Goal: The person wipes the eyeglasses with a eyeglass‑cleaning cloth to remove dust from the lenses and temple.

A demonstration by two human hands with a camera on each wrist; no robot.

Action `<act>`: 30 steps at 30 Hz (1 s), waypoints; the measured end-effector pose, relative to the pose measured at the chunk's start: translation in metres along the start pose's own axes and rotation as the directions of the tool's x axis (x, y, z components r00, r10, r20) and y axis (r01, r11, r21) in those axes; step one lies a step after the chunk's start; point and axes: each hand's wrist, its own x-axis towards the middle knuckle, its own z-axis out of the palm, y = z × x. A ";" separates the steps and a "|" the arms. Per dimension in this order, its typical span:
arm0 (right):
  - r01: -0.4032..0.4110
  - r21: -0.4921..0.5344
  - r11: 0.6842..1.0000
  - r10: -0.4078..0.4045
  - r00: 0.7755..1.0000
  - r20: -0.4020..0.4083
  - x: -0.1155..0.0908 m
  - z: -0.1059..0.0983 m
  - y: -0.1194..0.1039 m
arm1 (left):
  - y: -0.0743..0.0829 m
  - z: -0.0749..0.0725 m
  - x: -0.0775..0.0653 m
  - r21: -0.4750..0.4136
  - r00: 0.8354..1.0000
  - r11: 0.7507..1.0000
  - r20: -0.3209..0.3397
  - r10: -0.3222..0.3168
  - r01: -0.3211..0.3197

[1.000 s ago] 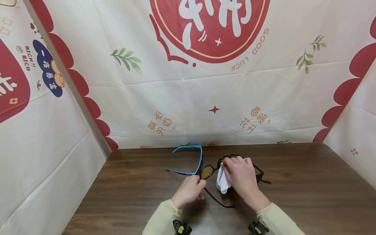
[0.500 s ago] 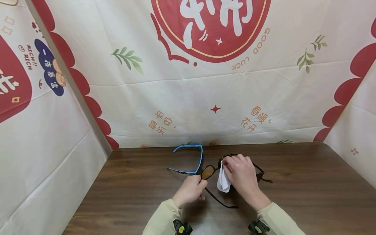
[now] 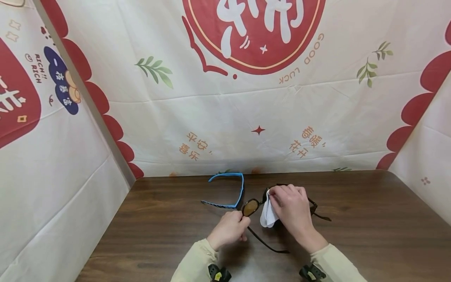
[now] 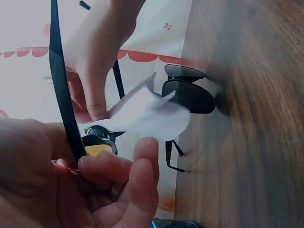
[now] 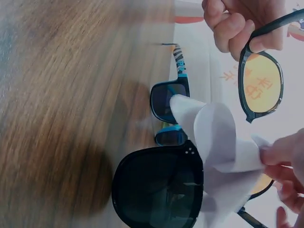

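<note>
My left hand (image 3: 229,228) grips a pair of dark-framed sunglasses with amber lenses (image 3: 250,207) at the corner of the frame, by the hinge. One temple hangs out toward me, above the table. In my right hand (image 3: 291,207) a white cloth (image 3: 268,214) is pinched against the far lens, which the fingers and cloth mostly cover. The left wrist view shows the cloth (image 4: 147,116) fanning out below the right fingertips. In the right wrist view, the near amber lens (image 5: 262,83) is uncovered beside the left fingers.
Blue-framed sunglasses (image 3: 242,192) stand at the back of the brown wooden table (image 3: 158,231), left of the hands. Black sunglasses (image 5: 156,187) stand on the table below the right hand, partly hidden from the head view. A printed cloth backdrop (image 3: 218,113) rises behind the table.
The cloth's hanging end has shifted slightly upward with small movements of my right hand. The held sunglasses have turned a little, their free temple tip swinging slightly right. The grips are unchanged.
</note>
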 end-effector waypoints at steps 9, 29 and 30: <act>-0.034 -0.102 0.994 0.040 0.998 0.056 -0.003 -0.002 0.001 | 0.003 -0.003 -0.001 0.034 1.000 0.999 -0.001 0.009 -0.008; -0.031 -0.095 0.995 0.031 1.000 0.003 -0.003 -0.007 -0.002 | 0.004 -0.003 -0.007 0.013 0.999 0.999 -0.013 0.044 -0.044; -0.048 -0.092 0.995 0.047 0.999 -0.016 -0.003 -0.006 -0.002 | 0.005 -0.003 -0.008 0.018 0.999 0.999 -0.008 0.045 -0.045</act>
